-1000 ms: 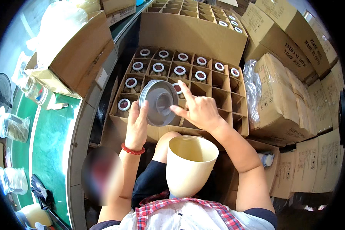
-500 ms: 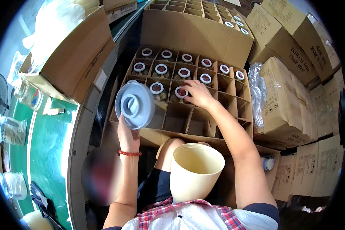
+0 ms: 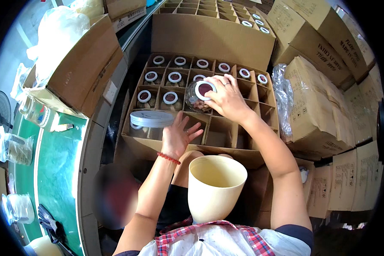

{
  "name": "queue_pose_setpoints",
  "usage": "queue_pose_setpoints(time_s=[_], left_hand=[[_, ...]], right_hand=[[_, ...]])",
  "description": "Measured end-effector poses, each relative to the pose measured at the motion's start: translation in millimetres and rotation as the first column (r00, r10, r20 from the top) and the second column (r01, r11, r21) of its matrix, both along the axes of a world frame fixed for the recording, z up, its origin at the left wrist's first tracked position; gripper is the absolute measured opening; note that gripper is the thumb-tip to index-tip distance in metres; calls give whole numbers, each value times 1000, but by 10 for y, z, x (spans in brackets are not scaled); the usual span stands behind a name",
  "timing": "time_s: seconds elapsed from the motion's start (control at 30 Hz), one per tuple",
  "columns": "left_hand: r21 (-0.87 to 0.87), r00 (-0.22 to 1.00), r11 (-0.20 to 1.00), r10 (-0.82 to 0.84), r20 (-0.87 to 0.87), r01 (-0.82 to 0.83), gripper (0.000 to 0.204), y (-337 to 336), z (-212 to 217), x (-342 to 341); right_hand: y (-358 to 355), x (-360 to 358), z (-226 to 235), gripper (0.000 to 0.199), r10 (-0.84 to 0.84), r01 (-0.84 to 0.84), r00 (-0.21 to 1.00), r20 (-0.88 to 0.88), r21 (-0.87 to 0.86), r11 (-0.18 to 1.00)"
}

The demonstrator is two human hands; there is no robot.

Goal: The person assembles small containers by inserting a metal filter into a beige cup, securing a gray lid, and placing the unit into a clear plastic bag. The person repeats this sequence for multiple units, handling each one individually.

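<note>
My right hand point(image 3: 230, 97) grips a rounded glass jar point(image 3: 195, 100), lifted among the cardboard dividers. It has a white-rimmed, dark red top, and reddish-brown pieces show inside. My left hand point(image 3: 178, 133) has its fingers spread, palm turned up. At its thumb side a grey round plastic lid point(image 3: 151, 119) appears nearly edge-on, over the front left cells. Its edge meets my hand in the picture; whether the thumb bears it is hidden. Similar jars point(image 3: 170, 98) stand upright in the compartments of a large carton point(image 3: 192, 149).
A cream plastic bin point(image 3: 217, 187) stands between my knees. Behind the carton is another divided carton point(image 3: 213, 38). Stacked cardboard boxes point(image 3: 324, 102) rise at the right. To the left is a green-topped table point(image 3: 59, 170) with an open box point(image 3: 79, 68) and a black glove point(image 3: 49, 222).
My right hand has closed on a jar and raised it. My left hand has moved right and turned, its fingers spreading. The grey lid has tipped from face-on to nearly edge-on.
</note>
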State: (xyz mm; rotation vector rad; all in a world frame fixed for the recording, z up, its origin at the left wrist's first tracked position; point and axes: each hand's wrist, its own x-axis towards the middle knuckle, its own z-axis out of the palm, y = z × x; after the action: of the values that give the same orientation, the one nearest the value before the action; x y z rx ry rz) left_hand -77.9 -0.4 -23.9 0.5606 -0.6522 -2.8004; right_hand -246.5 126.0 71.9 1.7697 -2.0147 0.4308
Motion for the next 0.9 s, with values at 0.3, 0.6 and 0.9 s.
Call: queue_pose_setpoints(time_s=[0.3,0.6,0.9], left_hand=[[-29,957,994,-112,-268,108,51,286,340,-83],[136,959,969,-175,-222,208,62,378,274,13],[-130,866,934,-357,-351,333,45,472,247,140]], right_hand=[[956,1009,633,43,164,-158,986,-40,126,979],[825,213,-9,78,-84,303,-56,995,97,948],[845,83,-413,54,3,35,-351,936,10,999]])
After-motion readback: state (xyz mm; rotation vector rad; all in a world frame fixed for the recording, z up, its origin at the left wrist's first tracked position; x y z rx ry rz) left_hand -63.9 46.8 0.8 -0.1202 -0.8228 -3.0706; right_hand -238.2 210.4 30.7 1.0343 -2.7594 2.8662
